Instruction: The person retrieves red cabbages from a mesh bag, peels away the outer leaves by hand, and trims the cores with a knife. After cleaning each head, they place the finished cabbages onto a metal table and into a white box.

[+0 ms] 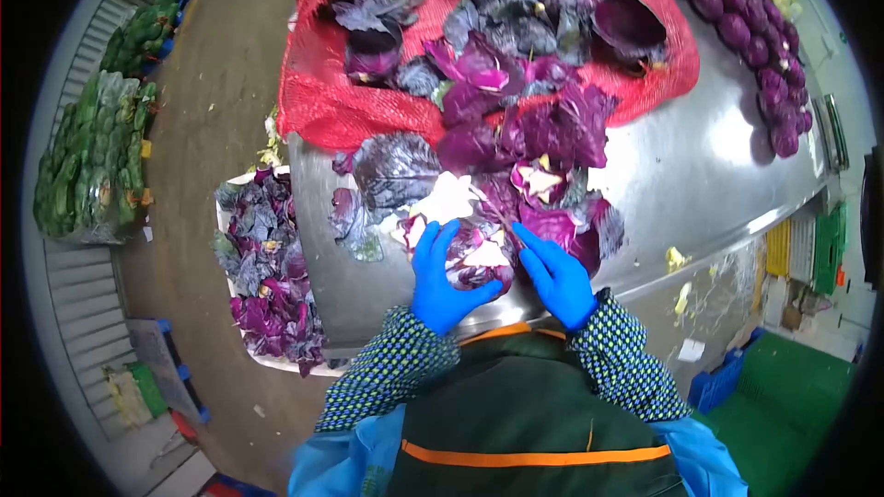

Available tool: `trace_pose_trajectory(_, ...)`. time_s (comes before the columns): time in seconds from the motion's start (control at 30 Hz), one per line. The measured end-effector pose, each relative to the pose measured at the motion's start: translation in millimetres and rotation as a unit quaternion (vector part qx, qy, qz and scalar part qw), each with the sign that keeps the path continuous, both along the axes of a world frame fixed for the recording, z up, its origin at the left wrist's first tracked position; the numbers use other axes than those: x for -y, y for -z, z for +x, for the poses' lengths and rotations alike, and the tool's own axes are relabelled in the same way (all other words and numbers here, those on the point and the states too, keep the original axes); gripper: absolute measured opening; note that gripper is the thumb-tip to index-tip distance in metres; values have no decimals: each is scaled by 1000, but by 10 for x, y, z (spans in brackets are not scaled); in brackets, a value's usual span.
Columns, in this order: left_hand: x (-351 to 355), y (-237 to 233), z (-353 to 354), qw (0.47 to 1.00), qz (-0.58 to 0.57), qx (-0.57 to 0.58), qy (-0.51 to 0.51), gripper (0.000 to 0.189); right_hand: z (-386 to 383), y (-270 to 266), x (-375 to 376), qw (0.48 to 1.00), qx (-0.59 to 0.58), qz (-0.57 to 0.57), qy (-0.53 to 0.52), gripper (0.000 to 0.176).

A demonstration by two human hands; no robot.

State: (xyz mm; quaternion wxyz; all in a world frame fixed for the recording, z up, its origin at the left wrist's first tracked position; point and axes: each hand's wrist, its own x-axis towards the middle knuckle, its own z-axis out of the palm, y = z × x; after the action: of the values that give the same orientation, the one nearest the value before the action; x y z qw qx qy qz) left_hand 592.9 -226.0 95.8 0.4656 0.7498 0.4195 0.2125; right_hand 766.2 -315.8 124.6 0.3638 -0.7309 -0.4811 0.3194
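Across the middle of the frame a steel counter (pixel 700 166) carries a red mesh sack (pixel 331 110) at the top, with loose purple leaves (pixel 516 129) heaped over it and spilling toward the near edge. At lower left a white tub (pixel 267 361) holds more trimmed leaves, and at upper right a row of whole cabbages (pixel 746 37) lines the counter. At the near edge, lower centre, a red cabbage (pixel 481 262) sits between two blue-gloved hands: the left hand (pixel 442 281) cups its left side, fingers wrapped on it; the right hand (pixel 557 278) lies against its right side, fingers stretched, and I cannot tell whether it grips.
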Motion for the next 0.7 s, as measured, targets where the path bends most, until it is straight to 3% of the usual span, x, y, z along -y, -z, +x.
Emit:
trace_pose_trajectory(0.07, 74, -62, 74, 999, 41, -11, 15, 97, 29, 32, -3, 993, 32, -105, -39, 40)
trace_pose_trajectory(0.27, 83, -80, 200, 997, 62, -40, 3, 93, 260, 344, -131, 985, -58, -159, -37, 46)
trace_pose_trajectory(0.33, 60, -64, 210, 997, 56, -47, 1, 93, 306, 467, -162, 985, -75, -156, -15, 45)
trace_pose_trajectory(0.43, 19, -55, 173, 999, 40, -28, 5, 94, 370, 574, -192, 995, -88, -51, -15, 46)
trace_pose_trajectory(0.53, -39, 63, 46, 999, 28, 10, 15, 96, 251, 596, -276, 979, -161, -121, 31, 44)
trace_pose_trajectory(0.6, -175, 144, -171, 999, 2, 28, 43, 99, 396, 887, -280, 980, -38, -164, 107, 35)
trace_pose_trajectory(0.67, -392, 249, -461, 981, -54, 75, 172, 100, 369, 849, -228, 986, 1, -130, 107, 31)
trace_pose_trajectory(0.7, -415, 214, -600, 975, -132, 100, 150, 99, 301, 742, -156, 987, -33, -82, 133, 29)
